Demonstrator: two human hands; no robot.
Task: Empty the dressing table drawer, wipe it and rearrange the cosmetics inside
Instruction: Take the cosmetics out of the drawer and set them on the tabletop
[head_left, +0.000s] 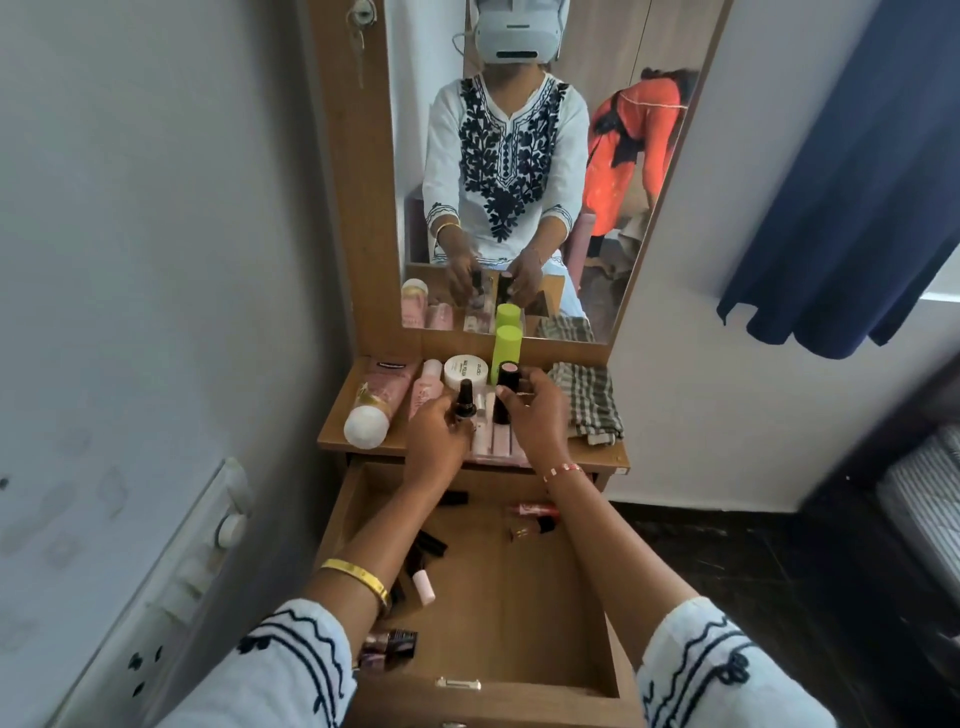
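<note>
The wooden drawer (587, 613) stands pulled open below the dressing table top (337, 415). Inside lie several small cosmetics: a pink-capped tube (423, 586), black lipsticks (434, 543) and a red-pink tube (535, 509). My left hand (436, 436) holds a small black-capped nail polish bottle (102, 402) upright over the table top. My right hand (535, 415) grips a dark bottle with a pink top (506, 387) beside it. On the top stand a white jar (466, 371), a green bottle (506, 347), pink tubes (379, 397) and a flat pink box (493, 441).
A folded checked cloth (589, 402) lies on the right of the table top. The mirror (519, 171) rises behind it. A wall with a switch panel (208, 545) is close on the left; a blue curtain (857, 182) and a bed corner (924, 499) are on the right.
</note>
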